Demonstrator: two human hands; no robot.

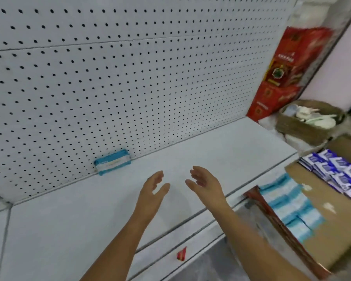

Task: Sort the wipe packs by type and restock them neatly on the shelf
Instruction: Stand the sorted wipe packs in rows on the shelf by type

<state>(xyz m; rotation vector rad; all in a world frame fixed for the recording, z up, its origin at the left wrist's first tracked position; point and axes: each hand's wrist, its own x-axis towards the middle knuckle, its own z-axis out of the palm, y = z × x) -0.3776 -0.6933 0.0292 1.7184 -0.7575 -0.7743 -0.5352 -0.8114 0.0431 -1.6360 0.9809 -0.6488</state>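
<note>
One light-blue and white wipe pack [112, 162] stands on its long edge on the white shelf [69, 216], leaning against the pegboard back. My left hand [153, 189] and my right hand [204, 184] hover over the shelf to the right of that pack, palms facing each other, fingers straight, holding nothing. To the right, a cardboard box [320, 230] holds rows of light-blue packs [288, 205] and, further back, dark-blue and white packs [336, 171].
A tall red carton [282, 74] stands at the shelf's far right end against the pegboard [120, 82]. A woven basket [306, 124] with white items sits beside it. A small red tag [181, 254] hangs on the shelf's front rail.
</note>
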